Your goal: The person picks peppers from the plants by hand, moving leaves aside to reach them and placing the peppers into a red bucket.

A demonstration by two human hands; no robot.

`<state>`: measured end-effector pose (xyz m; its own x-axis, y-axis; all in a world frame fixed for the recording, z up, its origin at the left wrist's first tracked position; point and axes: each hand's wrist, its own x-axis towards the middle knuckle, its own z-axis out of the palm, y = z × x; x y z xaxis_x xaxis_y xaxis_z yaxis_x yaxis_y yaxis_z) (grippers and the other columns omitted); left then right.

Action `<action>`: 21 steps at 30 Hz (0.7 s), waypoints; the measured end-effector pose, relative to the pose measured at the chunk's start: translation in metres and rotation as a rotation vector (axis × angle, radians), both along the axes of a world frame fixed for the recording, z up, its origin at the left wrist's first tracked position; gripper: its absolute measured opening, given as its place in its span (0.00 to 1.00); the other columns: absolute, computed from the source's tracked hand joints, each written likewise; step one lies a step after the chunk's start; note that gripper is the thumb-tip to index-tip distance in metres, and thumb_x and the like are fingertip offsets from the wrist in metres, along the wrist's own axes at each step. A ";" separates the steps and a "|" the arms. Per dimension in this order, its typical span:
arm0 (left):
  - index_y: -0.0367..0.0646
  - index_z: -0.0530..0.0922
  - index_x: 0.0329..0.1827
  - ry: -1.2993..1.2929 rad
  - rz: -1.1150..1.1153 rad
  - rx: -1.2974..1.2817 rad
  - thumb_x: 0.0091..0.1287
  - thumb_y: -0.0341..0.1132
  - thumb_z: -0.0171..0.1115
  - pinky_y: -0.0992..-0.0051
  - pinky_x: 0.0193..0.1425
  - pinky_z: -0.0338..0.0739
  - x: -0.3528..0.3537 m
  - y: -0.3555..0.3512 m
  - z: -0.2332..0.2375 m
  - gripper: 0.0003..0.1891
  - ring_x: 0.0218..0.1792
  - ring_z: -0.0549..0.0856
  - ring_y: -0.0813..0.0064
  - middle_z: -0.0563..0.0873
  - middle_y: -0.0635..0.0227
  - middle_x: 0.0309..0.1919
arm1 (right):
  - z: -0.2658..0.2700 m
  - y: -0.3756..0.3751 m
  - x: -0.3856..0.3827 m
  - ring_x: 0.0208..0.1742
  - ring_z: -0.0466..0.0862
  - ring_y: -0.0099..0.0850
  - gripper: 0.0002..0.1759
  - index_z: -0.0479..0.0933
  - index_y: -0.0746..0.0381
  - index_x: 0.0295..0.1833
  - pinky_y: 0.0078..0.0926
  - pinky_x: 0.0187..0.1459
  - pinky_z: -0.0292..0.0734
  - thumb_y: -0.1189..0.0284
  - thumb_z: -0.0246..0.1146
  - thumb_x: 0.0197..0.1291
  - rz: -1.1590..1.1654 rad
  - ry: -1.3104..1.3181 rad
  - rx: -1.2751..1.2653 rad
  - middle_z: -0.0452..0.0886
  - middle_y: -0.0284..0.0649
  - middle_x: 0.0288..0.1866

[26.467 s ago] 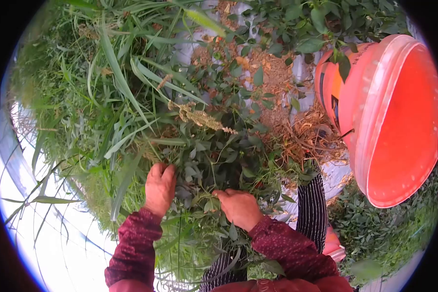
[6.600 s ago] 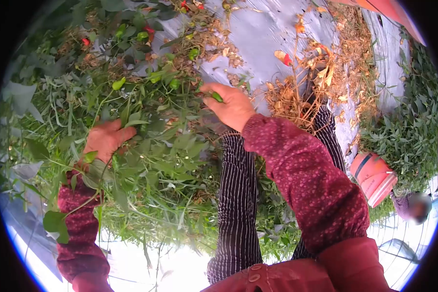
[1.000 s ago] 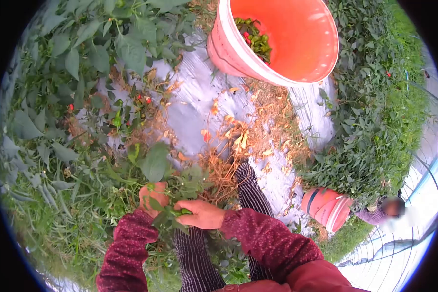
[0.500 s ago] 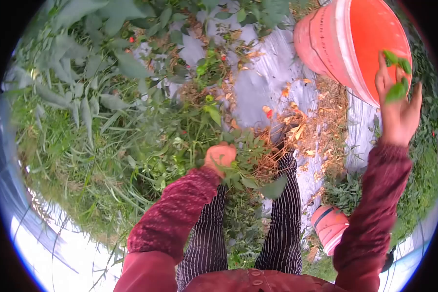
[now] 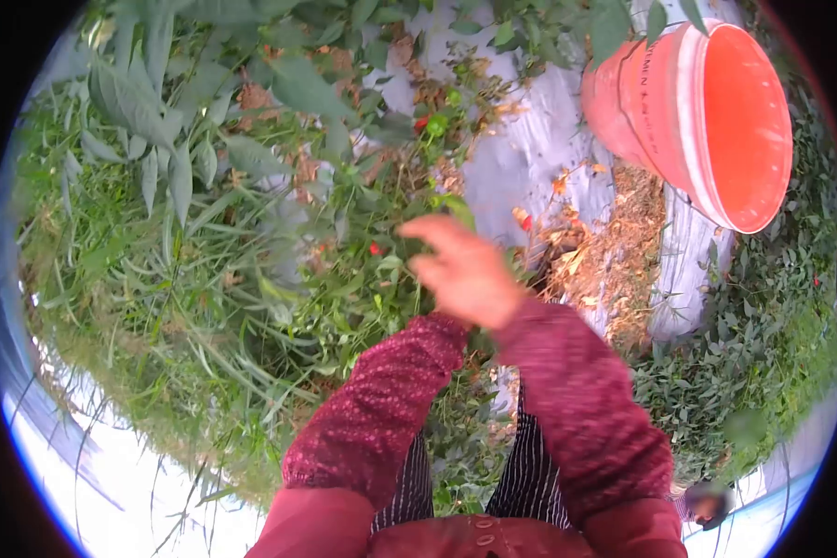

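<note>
My right hand [image 5: 463,270] hovers over the pepper plants with its fingers spread and nothing in them. It is blurred by motion and covers my left hand, so the left fingers are hidden; only the left sleeve [image 5: 381,386] shows, reaching into the leaves. Around my hands are green foliage [image 5: 344,312], a small red pepper [image 5: 375,248] and a pale green pepper [image 5: 456,208]. Farther up, a green pepper [image 5: 435,126] hangs beside a red one [image 5: 421,123]. At upper right a large red-orange bucket [image 5: 637,102] leans with its mouth toward the right.
Silvery plastic sheeting [image 5: 511,153] covers the ground, with dry brown leaves [image 5: 637,246] strewn along it. Tall grass [image 5: 149,316] grows at left, and more leafy plants [image 5: 725,344] at right. Part of another person [image 5: 707,504] appears at the lower right.
My right hand has swung left from the bucket's mouth to above my left hand; the green peppers are gone from it. The smaller bucket at lower right is out of sight.
</note>
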<state>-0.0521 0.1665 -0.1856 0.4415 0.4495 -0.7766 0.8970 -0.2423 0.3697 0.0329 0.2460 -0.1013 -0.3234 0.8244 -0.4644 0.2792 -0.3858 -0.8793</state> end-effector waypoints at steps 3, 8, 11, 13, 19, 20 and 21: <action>0.40 0.77 0.48 -0.045 0.058 0.077 0.61 0.35 0.56 0.69 0.50 0.76 -0.001 -0.012 0.004 0.14 0.46 0.81 0.65 0.79 0.59 0.48 | -0.006 -0.002 -0.046 0.68 0.64 0.43 0.25 0.70 0.52 0.62 0.39 0.66 0.63 0.73 0.58 0.56 0.183 -0.248 -0.008 0.67 0.44 0.65; 0.42 0.73 0.54 -0.092 0.200 0.179 0.65 0.37 0.54 0.72 0.57 0.71 -0.009 -0.036 0.017 0.16 0.52 0.78 0.68 0.76 0.63 0.54 | -0.021 0.011 -0.063 0.73 0.54 0.37 0.29 0.68 0.56 0.62 0.43 0.69 0.58 0.69 0.61 0.51 0.715 -0.431 0.064 0.64 0.40 0.68; 0.41 0.72 0.55 -0.185 -0.010 0.369 0.64 0.36 0.54 0.73 0.58 0.71 -0.027 -0.027 0.040 0.17 0.55 0.76 0.68 0.74 0.62 0.58 | -0.044 -0.013 -0.054 0.70 0.60 0.38 0.29 0.68 0.56 0.63 0.38 0.68 0.60 0.70 0.61 0.52 0.526 -0.228 -0.015 0.66 0.41 0.67; 0.39 0.74 0.53 -0.126 -0.244 0.061 0.60 0.33 0.56 0.72 0.55 0.74 -0.049 0.016 0.091 0.17 0.54 0.77 0.63 0.74 0.56 0.56 | -0.060 -0.031 -0.050 0.68 0.64 0.40 0.28 0.67 0.57 0.63 0.36 0.67 0.60 0.70 0.60 0.54 0.389 -0.089 -0.001 0.67 0.41 0.66; 0.35 0.75 0.49 -0.522 -0.083 0.114 0.51 0.24 0.55 0.66 0.44 0.79 -0.092 0.067 0.142 0.19 0.42 0.81 0.53 0.80 0.49 0.42 | -0.069 -0.051 -0.061 0.69 0.62 0.40 0.28 0.66 0.56 0.64 0.36 0.69 0.57 0.69 0.59 0.57 0.349 -0.007 0.009 0.65 0.41 0.68; 0.35 0.75 0.48 -0.503 0.070 0.150 0.50 0.22 0.54 0.65 0.43 0.79 -0.092 0.082 0.138 0.19 0.37 0.82 0.51 0.80 0.50 0.39 | -0.071 -0.056 -0.063 0.69 0.62 0.40 0.28 0.65 0.56 0.65 0.35 0.69 0.57 0.68 0.59 0.57 0.382 -0.036 0.029 0.65 0.40 0.68; 0.35 0.75 0.48 -0.478 0.117 0.293 0.52 0.23 0.56 0.64 0.42 0.79 -0.086 0.102 0.127 0.18 0.38 0.82 0.52 0.80 0.49 0.40 | -0.046 -0.041 -0.057 0.72 0.59 0.38 0.28 0.65 0.57 0.65 0.36 0.70 0.55 0.68 0.58 0.58 0.484 -0.125 -0.144 0.62 0.39 0.70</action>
